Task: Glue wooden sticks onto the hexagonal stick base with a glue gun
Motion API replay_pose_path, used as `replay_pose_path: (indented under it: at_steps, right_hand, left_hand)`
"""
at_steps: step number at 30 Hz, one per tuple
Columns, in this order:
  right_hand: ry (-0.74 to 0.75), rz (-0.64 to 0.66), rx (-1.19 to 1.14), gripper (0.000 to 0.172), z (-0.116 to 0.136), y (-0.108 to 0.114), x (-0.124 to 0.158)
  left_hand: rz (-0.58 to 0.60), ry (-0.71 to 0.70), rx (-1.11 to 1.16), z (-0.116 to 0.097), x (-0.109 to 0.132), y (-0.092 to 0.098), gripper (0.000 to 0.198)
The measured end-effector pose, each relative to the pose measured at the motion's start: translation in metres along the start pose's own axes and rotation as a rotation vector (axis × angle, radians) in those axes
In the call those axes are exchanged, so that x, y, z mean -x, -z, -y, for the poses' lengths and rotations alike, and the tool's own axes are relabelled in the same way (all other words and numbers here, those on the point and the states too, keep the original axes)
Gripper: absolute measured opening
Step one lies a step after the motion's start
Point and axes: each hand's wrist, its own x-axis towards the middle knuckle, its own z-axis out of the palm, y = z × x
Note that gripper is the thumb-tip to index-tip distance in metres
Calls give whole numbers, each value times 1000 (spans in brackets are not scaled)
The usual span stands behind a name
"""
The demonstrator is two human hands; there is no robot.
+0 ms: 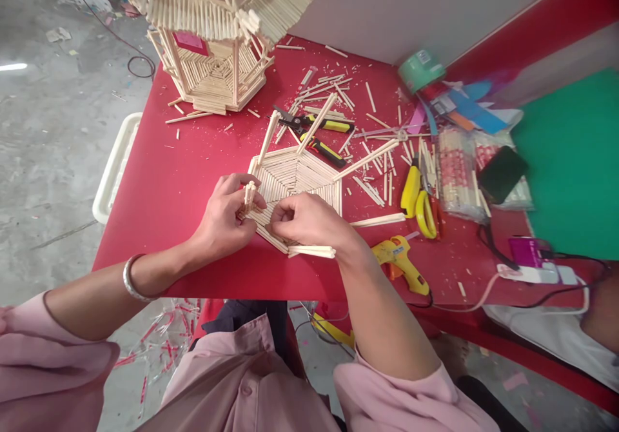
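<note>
fingers (238, 179) of the left hand (220, 216) are curled round a short post (249, 197), which is held at the near left edge of the base (300, 173). the base is laid flat on the table (159, 187), partly covered by both sets of fingers. by the right hand (307, 220), thumb and forefinger are brought together over the base, just right of the post; whether anything is pinched there cannot be told. other posts (367, 159) are spread about the base's rim: two are raised beyond the fingers, three are pointed out to the right. past the fingers, pliers (333, 126) are laid among loose sticks (370, 190). to the right of the fingers, scissors (411, 190) are placed, with the glue gun (416, 277) nearer the table's front edge and stick packs (457, 167) farther right. well beyond the left fingers, a roofed model (213, 84) is stood; far off to their right, a tape roll (420, 69) is seen by the wall (377, 26).
</note>
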Motion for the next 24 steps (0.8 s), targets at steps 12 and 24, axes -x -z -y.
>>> replay_pose_path:
  at_steps: [12,24]
  right_hand:
    - [135,-4,180,11,7,3,-3]
    - [106,207,350,10,20,21,-8]
  left_hand:
    - [13,11,-11,-3,-1,2,32]
    - [2,9,4,-1,-1,1,25]
